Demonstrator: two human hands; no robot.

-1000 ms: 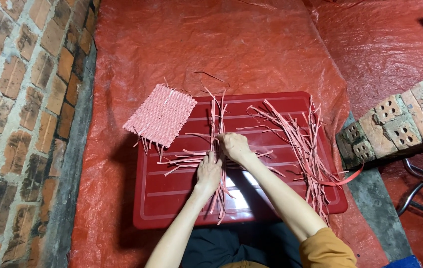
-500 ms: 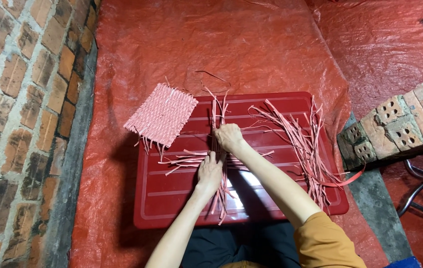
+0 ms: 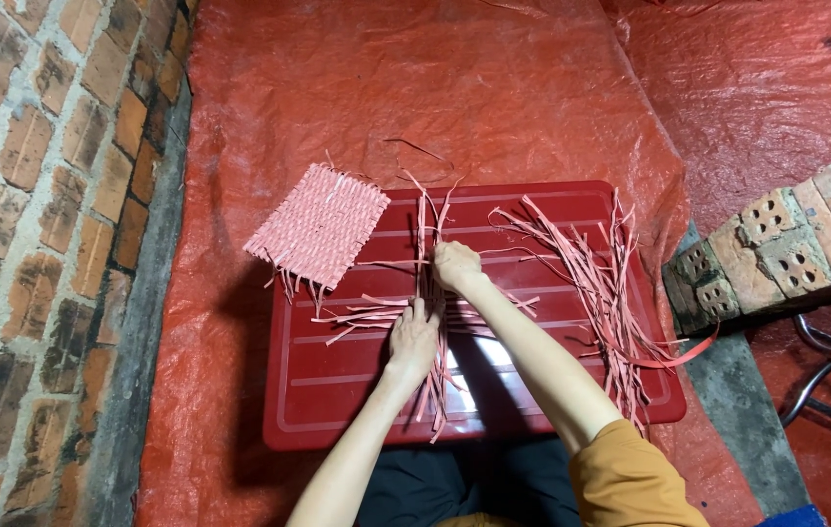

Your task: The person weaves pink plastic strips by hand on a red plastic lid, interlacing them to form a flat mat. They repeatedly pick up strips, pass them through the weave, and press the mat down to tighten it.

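A red plastic lid (image 3: 337,390) lies flat in front of me as a work surface. On its middle, pink paper strips (image 3: 376,314) cross each other in a loose weave. My left hand (image 3: 413,342) presses flat on the crossing strips. My right hand (image 3: 454,264) pinches the upper part of the upright strips just above that. A finished pink woven mat (image 3: 318,226) rests on the lid's far left corner. A loose pile of pink strips (image 3: 601,293) lies on the lid's right side.
A red tarpaulin (image 3: 415,88) covers the ground under and beyond the lid. A brick wall (image 3: 35,244) runs along the left. Several hollow bricks (image 3: 786,244) are stacked at the right, with a metal chair leg (image 3: 825,376) beside them.
My right hand has slid a little farther up the upright strips. My left hand has stayed pressed on the crossing.
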